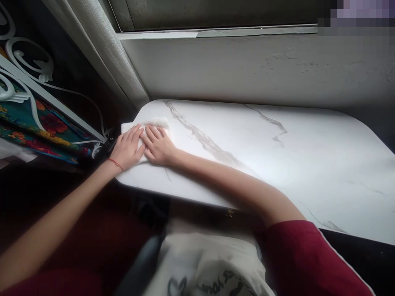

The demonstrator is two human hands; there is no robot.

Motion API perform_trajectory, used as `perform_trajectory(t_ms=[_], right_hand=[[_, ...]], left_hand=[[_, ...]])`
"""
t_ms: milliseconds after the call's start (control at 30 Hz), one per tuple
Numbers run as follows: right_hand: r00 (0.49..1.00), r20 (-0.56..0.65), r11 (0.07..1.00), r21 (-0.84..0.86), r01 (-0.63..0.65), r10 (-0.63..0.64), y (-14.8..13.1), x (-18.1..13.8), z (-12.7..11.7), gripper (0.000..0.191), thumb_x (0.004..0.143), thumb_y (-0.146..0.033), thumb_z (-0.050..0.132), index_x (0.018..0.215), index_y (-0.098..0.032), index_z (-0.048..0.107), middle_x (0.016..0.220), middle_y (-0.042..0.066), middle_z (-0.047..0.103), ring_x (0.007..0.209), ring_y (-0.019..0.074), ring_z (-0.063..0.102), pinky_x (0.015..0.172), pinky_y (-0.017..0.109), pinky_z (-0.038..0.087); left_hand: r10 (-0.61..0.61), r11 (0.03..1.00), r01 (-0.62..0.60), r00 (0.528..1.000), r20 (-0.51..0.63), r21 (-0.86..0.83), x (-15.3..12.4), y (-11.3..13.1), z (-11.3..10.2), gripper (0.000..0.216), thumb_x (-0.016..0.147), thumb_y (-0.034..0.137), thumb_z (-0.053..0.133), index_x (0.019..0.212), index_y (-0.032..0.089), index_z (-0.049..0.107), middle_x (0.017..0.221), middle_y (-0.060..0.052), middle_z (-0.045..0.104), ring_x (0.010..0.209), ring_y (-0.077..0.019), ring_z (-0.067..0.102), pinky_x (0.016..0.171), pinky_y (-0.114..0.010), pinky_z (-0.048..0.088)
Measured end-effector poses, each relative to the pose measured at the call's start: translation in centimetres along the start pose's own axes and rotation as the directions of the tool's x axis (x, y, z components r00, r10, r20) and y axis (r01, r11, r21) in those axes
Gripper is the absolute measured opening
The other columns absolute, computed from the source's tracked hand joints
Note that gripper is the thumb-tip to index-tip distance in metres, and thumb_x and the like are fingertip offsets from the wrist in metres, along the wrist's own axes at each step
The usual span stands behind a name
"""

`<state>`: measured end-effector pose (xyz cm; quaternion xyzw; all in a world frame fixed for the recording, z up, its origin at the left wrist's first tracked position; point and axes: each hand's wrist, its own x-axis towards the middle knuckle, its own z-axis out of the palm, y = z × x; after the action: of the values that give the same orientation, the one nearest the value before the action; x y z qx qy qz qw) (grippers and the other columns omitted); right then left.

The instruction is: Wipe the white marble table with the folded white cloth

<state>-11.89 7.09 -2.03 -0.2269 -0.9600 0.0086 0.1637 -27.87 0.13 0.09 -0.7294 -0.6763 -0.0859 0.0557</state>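
Note:
A folded white cloth [160,121] lies at the left end of a white marble-patterned tabletop [262,139]. My left hand [127,147], with a thin red string bracelet at its wrist, rests flat on the cloth's left part with the fingers stretched forward. Beside it, almost touching, my right hand [159,147] is pressed flat on the cloth too, its fingers spread. Both palms face down, and neither hand curls around the cloth. Part of the cloth is hidden beneath them.
A pale wall [216,68] with a ledge runs along the table's far side. White scrolled metalwork [29,61] and a colourful floral fabric [52,127] are at the left, near a light curtain [101,41]. Pale fabric with dark lettering [212,255] is below the table's front edge.

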Motion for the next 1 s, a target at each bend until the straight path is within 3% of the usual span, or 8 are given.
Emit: perform_trajectory(t_ms=[133, 267, 467, 733, 1000], right_hand=[[0.997, -0.054, 0.996, 0.06, 0.064, -0.061, -1.3, -4.1, -0.7, 0.061, 0.1, -0.033, 0.041, 0.151, 0.0, 0.038, 0.16, 0.027, 0.035, 0.149, 0.0385, 0.032, 0.123, 0.055, 0.022], [0.991, -0.116, 0.99, 0.112, 0.081, -0.068, -1.8, -8.8, -1.7, 0.061, 0.098, -0.034, 0.043, 0.149, 0.0, 0.04, 0.158, 0.028, 0.039, 0.148, 0.0402, 0.034, 0.12, 0.059, 0.025], [0.994, -0.105, 0.996, 0.09, 0.026, -0.017, -0.7, -13.2, -3.3, 0.062, 0.097, -0.034, 0.044, 0.148, 0.001, 0.043, 0.157, 0.027, 0.04, 0.147, 0.0398, 0.036, 0.122, 0.055, 0.026], [0.993, -0.099, 0.995, 0.092, -0.049, 0.059, 3.8, -12.2, -2.9, 0.063, 0.095, -0.033, 0.045, 0.149, -0.001, 0.043, 0.159, 0.025, 0.039, 0.149, 0.0384, 0.032, 0.122, 0.056, 0.024], [0.975, -0.101, 0.98, 0.046, -0.196, 0.2, 14.0, -9.3, -1.9, 0.063, 0.092, -0.029, 0.041, 0.15, -0.003, 0.043, 0.161, 0.022, 0.038, 0.151, 0.035, 0.032, 0.123, 0.054, 0.023]], left_hand=[[0.01, 1.0, -0.01, 1.0, -0.016, 0.02, -3.4, 3.4, -0.5, 0.064, 0.097, 0.039, 0.031, 0.153, 0.009, 0.037, 0.162, -0.02, 0.037, 0.151, -0.0318, 0.033, 0.12, -0.05, 0.029], [0.055, 0.998, -0.054, 0.998, -0.044, 0.015, -5.8, 7.3, -0.3, 0.065, 0.096, 0.038, 0.034, 0.155, 0.012, 0.032, 0.162, -0.019, 0.036, 0.151, -0.0329, 0.034, 0.12, -0.051, 0.03], [0.145, 0.989, -0.145, 0.987, -0.068, 0.004, -5.5, 11.1, 0.4, 0.067, 0.096, 0.038, 0.037, 0.158, 0.015, 0.026, 0.163, -0.019, 0.035, 0.152, -0.0324, 0.032, 0.12, -0.051, 0.031], [0.149, 0.988, -0.147, 0.989, 0.026, -0.055, 0.3, 12.0, 1.0, 0.067, 0.096, 0.039, 0.036, 0.154, 0.006, 0.034, 0.164, -0.02, 0.032, 0.154, -0.0314, 0.027, 0.124, -0.049, 0.024], [0.148, 0.985, -0.144, 0.988, 0.035, -0.092, 11.7, 13.7, 3.8, 0.065, 0.097, 0.037, 0.034, 0.152, 0.003, 0.038, 0.165, -0.019, 0.031, 0.155, -0.0279, 0.025, 0.125, -0.044, 0.019]])
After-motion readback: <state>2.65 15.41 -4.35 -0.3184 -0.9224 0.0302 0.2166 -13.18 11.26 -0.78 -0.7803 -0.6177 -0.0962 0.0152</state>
